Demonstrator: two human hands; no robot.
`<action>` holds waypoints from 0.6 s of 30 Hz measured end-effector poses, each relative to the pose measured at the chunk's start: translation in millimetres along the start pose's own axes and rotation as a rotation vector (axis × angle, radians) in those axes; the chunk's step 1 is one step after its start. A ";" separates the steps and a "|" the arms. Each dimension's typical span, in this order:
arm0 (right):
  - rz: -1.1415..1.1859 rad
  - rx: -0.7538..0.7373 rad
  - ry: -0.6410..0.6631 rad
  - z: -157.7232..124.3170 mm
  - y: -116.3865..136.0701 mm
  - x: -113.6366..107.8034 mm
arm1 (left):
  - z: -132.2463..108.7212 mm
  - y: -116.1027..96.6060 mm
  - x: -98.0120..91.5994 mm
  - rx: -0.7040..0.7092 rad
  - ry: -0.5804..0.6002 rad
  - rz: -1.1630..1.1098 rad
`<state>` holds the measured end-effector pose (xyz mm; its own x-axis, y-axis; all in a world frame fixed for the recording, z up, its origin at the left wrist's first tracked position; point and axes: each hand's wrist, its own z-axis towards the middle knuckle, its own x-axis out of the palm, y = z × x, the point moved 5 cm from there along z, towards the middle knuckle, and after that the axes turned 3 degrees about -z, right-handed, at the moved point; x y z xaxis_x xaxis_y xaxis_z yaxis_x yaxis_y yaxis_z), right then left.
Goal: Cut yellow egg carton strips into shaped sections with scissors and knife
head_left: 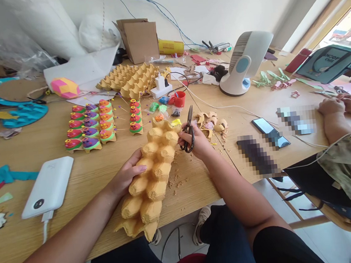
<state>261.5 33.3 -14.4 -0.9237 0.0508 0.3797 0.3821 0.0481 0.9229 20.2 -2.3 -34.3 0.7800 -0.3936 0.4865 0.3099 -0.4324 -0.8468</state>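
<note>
A piece of tan egg carton, with two rows of bumps facing up, slants across the table's front edge. My left hand is closed around its left side, thumb on top. In my right hand is a pair of dark scissors, blades pointing up and away from me. The fingers of that hand are also close to the carton's far right corner; whether they touch it is hard to tell. Carton scraps and crumbs lie to the right of the piece.
Painted carton cups stand in rows at the left, near a white power bank. Behind are more egg trays, a red cup and a white fan. Phones and another person's hands are at the right.
</note>
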 end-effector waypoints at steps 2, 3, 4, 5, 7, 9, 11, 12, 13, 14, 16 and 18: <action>-0.034 -0.020 0.000 0.3 0.4 0.0 | -0.1 0.3 -0.5 0.001 0.004 -0.004; -0.049 -0.029 0.001 0.3 1.0 0.1 | -0.3 0.2 -0.7 0.001 0.001 -0.004; -0.063 -0.039 0.005 0.0 1.9 0.3 | -0.5 -0.1 -0.8 0.002 -0.003 -0.002; -0.078 -0.051 0.010 -0.5 3.0 0.7 | -0.8 -0.5 -0.7 0.001 -0.008 0.000; -0.106 -0.072 0.022 -1.9 5.8 1.6 | -1.4 -1.6 0.0 -0.006 -0.012 -0.001; -0.128 -0.092 0.032 -3.6 8.6 2.6 | -1.9 -3.2 1.4 -0.018 -0.004 -0.013; -0.142 -0.109 0.041 -5.2 11.1 3.6 | -2.0 -5.7 2.7 -0.018 0.010 -0.037; -0.146 -0.117 0.044 -5.8 12.2 3.9 | -1.9 -7.2 3.1 -0.012 0.018 -0.054; -0.149 -0.124 0.046 -6.2 13.1 4.0 | -1.7 -8.5 3.3 -0.007 0.028 -0.072; -0.152 -0.129 0.048 -6.4 13.7 4.1 | -1.5 -9.3 3.7 -0.005 0.043 -0.086; -0.159 -0.129 0.052 -6.3 13.7 3.9 | -1.1 -10.1 4.6 -0.011 0.077 -0.097; -0.168 -0.105 0.071 -5.8 11.9 4.2 | -1.2 -10.4 6.0 -0.013 0.101 -0.083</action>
<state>261.9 28.3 -1.4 -0.9752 -0.0200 0.2204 0.2211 -0.0549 0.9737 21.0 -1.2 -22.3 0.6927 -0.4355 0.5749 0.3640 -0.4770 -0.8000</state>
